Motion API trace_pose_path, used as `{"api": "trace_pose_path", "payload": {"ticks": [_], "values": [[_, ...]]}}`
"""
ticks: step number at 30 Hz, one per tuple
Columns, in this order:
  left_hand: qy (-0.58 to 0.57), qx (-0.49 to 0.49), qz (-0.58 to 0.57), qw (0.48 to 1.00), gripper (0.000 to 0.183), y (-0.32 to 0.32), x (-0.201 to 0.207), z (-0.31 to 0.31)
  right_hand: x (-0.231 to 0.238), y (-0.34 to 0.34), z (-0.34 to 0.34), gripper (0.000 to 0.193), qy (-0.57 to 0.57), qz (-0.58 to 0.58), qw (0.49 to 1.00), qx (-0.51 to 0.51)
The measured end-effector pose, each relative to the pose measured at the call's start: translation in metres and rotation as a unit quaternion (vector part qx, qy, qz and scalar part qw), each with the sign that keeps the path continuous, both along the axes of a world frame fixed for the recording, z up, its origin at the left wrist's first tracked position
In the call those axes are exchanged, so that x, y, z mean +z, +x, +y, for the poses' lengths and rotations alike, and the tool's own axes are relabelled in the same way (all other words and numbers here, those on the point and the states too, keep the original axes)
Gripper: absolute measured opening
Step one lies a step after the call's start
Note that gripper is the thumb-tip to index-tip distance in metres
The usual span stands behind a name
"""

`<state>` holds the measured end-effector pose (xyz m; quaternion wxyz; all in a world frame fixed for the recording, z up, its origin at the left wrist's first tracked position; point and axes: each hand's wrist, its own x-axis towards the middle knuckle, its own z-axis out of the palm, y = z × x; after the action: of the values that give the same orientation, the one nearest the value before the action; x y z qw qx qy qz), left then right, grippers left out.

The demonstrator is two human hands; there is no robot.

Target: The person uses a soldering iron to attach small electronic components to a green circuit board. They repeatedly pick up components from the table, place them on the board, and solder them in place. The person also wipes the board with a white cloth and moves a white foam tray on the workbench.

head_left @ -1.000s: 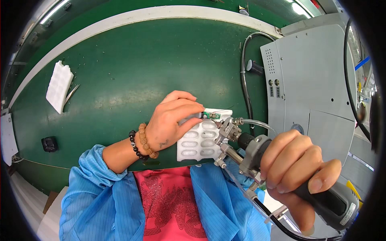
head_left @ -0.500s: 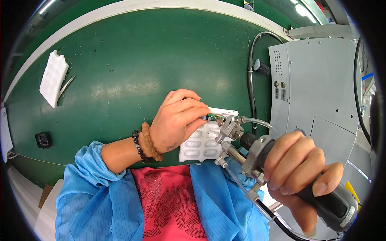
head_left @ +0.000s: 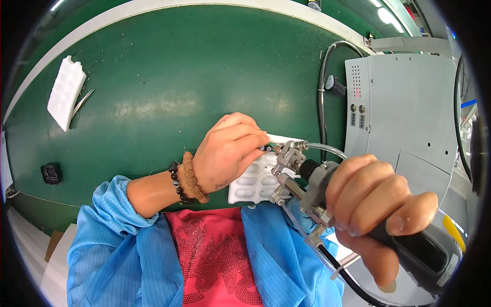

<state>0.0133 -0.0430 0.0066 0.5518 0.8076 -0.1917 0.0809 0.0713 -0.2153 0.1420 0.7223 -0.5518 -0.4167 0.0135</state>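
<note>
The tray is probably foam, the tool head shiny metal.

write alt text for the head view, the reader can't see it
A right hand holds a black and metal tool, its tip close to a small green circuit board in the left hand, over a white moulded tray on a green table. A grey machine stands at right; another white tray lies at far left.

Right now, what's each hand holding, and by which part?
Right hand: the tool, by its black handle. Left hand: the small green board, apparently by its left end.
</note>
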Motion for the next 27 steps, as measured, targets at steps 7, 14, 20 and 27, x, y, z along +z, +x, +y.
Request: {"api": "trace_pose_path", "payload": {"ticks": [7,14,20,27], "values": [[0.003,0.001,0.005,1.000,0.029,-0.002,-0.008,-0.003,0.008,-0.013,-0.014,0.049,0.055,-0.006,0.998,-0.040],[-0.041,0.026,0.109,0.993,0.027,0.016,0.027,0.016,0.033,-0.030,-0.067,0.052,0.087,-0.012,0.995,0.038],[0.247,0.303,-0.079,0.917,0.036,0.144,0.048,0.112,0.026,-0.026,-0.050,0.050,0.083,-0.024,0.996,0.012],[0.312,0.084,-0.180,0.929,0.047,0.271,0.008,0.113,0.021,-0.018,-0.044,0.050,0.110,-0.035,0.993,0.016]]}}
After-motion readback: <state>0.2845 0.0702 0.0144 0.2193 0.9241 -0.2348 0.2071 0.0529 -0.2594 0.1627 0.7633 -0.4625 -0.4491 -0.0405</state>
